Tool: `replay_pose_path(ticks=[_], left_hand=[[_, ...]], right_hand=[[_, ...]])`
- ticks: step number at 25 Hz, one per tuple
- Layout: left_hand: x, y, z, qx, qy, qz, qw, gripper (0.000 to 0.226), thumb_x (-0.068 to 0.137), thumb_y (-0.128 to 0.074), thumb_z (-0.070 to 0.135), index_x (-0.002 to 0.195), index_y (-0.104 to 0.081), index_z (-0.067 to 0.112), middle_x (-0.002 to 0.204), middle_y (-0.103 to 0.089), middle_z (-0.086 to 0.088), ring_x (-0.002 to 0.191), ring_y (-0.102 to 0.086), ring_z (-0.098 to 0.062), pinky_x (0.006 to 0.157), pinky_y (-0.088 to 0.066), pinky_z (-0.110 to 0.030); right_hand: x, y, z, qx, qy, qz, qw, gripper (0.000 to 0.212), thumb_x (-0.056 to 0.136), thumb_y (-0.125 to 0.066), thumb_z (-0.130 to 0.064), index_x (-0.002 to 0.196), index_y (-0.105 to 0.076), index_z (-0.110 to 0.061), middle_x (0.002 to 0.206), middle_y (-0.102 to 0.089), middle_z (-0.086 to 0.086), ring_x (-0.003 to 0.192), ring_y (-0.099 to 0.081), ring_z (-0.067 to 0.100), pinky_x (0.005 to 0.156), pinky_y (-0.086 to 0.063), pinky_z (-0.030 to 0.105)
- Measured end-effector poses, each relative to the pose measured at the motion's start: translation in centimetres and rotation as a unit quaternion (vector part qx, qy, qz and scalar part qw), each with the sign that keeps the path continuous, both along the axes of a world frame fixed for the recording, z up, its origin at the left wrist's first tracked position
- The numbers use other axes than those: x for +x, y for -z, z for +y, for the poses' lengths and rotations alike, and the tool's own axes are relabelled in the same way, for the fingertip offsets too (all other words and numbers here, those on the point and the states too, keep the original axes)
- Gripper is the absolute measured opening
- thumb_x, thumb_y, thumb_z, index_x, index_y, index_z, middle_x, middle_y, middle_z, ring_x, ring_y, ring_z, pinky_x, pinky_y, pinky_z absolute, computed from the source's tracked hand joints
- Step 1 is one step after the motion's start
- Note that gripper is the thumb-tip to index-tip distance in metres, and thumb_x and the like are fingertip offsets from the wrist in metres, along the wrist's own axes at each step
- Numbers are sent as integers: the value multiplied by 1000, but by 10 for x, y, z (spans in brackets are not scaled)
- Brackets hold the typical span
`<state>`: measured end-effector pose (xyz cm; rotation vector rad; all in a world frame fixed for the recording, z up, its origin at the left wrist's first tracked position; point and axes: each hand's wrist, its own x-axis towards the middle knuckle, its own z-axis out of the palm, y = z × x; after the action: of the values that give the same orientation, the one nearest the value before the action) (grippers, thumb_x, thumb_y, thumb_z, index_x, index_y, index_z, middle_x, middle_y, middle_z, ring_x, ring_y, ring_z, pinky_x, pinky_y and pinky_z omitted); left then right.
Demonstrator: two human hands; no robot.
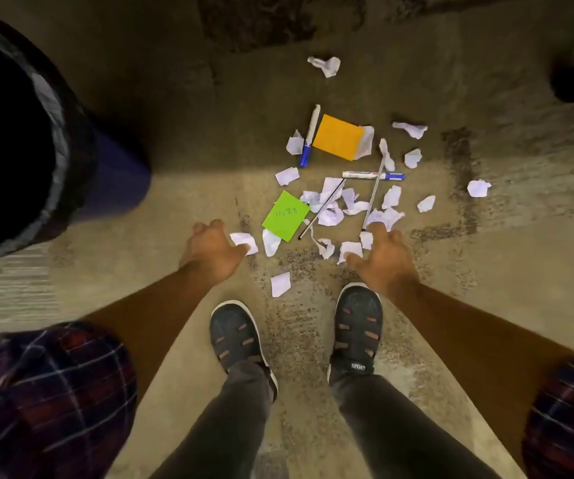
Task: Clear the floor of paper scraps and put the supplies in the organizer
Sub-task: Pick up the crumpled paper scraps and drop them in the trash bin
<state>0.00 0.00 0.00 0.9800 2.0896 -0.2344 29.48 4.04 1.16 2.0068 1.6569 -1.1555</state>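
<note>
Both hands hang low over the concrete floor (174, 202), and neither one holds anything. The left hand (213, 249) has its fingers loosely curled, and its thumb tip is at the edge of a white paper scrap (244, 240); I cannot tell if it touches the scrap. The right hand (382, 259) is spread wide, with its fingers over two more scraps near the lower end of a thin silver pen (374, 198).

A blue trash bin (119, 174) with a black liner stands at the left, well apart from the litter. Two dark shoes (236, 335) stand just below the hands.

The supplies lie beyond the hands. An orange sticky-note pad (339, 137) has a white marker with a blue cap (309, 138) just beside it. A green sticky note (285, 216) with writing on it lies nearer. A second marker (372, 175) lies crosswise under the silver pen, and a dark thin pen (321, 209) lies beside the green note. Crumpled white scraps (330, 214) are scattered among them.
</note>
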Motion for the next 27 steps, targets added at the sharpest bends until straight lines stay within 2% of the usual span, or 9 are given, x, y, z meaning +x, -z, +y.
replay_pose_path(ticks=[6,9,13,15,18,21,22,24,27], left_hand=[[30,80,-10,-10,-115,-26,993,79,60,-89,58,120,-54,19,128,-45,-13,109,-64,-34,95,-56,-45],[49,104,-6,-11,-99,-1,995,93,53,-86,70,124,-51,20,135,-42,-15,112,-63,-35,94,-58,-45],[67,123,-4,-40,-51,43,997,98,62,-83,68,138,-44,19,140,-40,-19,121,-56,-38,93,-55,-44],[67,127,-7,-39,-34,50,997,83,71,-82,60,136,-49,20,139,-41,-19,119,-57,-38,90,-54,-42],[57,131,-13,13,-22,21,999,42,85,-75,36,122,-62,21,128,-50,-17,111,-61,-34,90,-54,-39],[42,125,-17,72,-20,-7,997,8,88,-62,11,91,-70,12,105,-66,-19,95,-65,-33,78,-51,-32],[38,122,-19,81,-26,-7,996,16,87,-60,6,77,-65,16,96,-68,-19,86,-64,-32,71,-46,-29],[28,115,-25,91,-43,-11,995,32,86,-60,3,62,-53,22,95,-67,-19,83,-61,-30,73,-43,-25],[14,118,-35,98,-38,42,994,9,87,-69,15,80,-75,16,117,-56,-16,108,-57,-31,97,-48,-35]], right_hand=[[-28,78,-15,-66,15,-57,996,76,86,-65,-62,144,-33,-25,142,-43,21,124,-56,45,92,-54,49],[-44,104,-23,-36,-11,-80,996,79,82,-65,-67,141,-35,-23,142,-40,24,121,-56,47,95,-55,50],[-71,116,-28,-19,-44,-84,995,57,89,-68,-50,134,-43,-25,136,-38,21,116,-57,44,89,-54,46],[-77,121,-29,-15,-60,-75,995,46,93,-67,-40,132,-45,-27,132,-41,19,111,-60,42,88,-58,47],[-75,128,-25,2,-105,-54,993,34,99,-57,-19,132,-53,-26,133,-51,12,108,-60,30,91,-58,39],[-73,124,-20,30,-111,-43,992,28,97,-54,0,117,-69,-12,118,-67,10,105,-61,26,94,-54,34],[-74,121,-20,38,-83,-38,995,25,94,-55,3,105,-73,-10,111,-71,12,100,-64,27,91,-57,35],[-75,117,-22,36,-28,-28,999,22,89,-56,5,87,-72,-9,101,-76,13,91,-69,27,83,-61,37],[-77,112,-26,15,18,-18,1000,16,88,-59,2,84,-70,-9,94,-75,8,85,-69,24,80,-59,32]])
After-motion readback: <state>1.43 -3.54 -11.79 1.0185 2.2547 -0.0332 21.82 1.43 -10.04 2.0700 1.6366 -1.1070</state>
